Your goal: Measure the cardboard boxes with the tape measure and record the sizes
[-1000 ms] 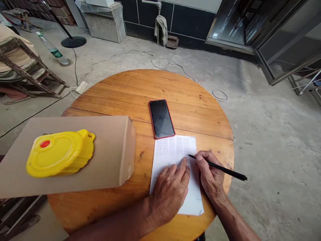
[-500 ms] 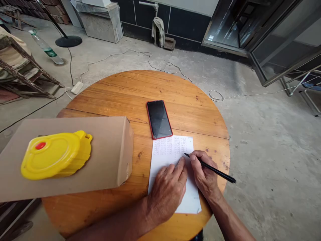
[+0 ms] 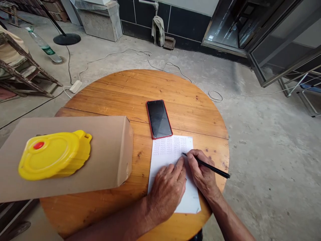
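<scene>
A sheet of paper [image 3: 167,162] with rows of small handwritten characters lies on the round wooden table. My left hand [image 3: 168,187] rests palm down across it, fingers stretched forward and holding nothing. Pinched in my right hand [image 3: 202,172] is a black pen [image 3: 213,168], its tip at the paper by the lower right end of the writing, close to my left index finger. A phone [image 3: 159,118] in a red case lies face up, overlapping the paper's top edge.
On the left of the table [image 3: 140,85] stands a cardboard box [image 3: 105,137] with a yellow plastic case [image 3: 55,154] on top. Cables, a water bottle [image 3: 45,45] and a wooden chair [image 3: 23,67] are on the concrete floor beyond.
My right hand and the pen have shifted slightly left, the pen's rear end most of all. My left hand stays in place on the paper.
</scene>
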### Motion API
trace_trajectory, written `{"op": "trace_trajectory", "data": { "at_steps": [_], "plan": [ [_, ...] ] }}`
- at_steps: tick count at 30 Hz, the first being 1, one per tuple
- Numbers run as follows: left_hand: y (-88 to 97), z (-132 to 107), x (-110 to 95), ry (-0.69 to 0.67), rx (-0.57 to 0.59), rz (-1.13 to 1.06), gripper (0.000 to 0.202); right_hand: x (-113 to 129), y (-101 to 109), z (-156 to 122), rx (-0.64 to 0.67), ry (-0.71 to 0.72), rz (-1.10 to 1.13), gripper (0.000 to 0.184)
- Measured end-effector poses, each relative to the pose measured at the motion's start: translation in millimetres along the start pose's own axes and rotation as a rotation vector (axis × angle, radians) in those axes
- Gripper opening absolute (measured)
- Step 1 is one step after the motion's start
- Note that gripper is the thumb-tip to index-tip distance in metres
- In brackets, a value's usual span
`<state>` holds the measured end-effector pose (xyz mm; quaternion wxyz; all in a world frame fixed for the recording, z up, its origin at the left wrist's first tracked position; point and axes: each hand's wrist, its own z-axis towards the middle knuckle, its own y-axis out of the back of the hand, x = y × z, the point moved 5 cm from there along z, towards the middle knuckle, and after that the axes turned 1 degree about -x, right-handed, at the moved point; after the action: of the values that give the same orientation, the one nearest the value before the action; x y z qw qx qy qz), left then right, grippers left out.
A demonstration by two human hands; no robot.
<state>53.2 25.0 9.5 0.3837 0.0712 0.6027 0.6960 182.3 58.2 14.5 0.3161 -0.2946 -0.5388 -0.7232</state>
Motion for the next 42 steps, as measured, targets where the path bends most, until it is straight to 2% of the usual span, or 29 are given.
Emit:
{"op": "trace_trajectory", "data": {
  "at_steps": [30,37,42],
  "plan": [
    [-1.8,0.5,1.0,0.003,0.025,0.004,0.041,3.0,-0.3,0.8,0.019,-0.003,0.001,0.018],
    [-1.0,0.3,1.9,0.0,0.015,-0.001,0.044,0.2,4.2,-0.7,-0.051,-0.022,0.001,0.019],
    [-2.5,0.1,1.9,0.007,0.028,-0.005,0.043,-1.5,3.4,-1.5,-0.048,-0.039,0.011,0.019]
  ]
}}
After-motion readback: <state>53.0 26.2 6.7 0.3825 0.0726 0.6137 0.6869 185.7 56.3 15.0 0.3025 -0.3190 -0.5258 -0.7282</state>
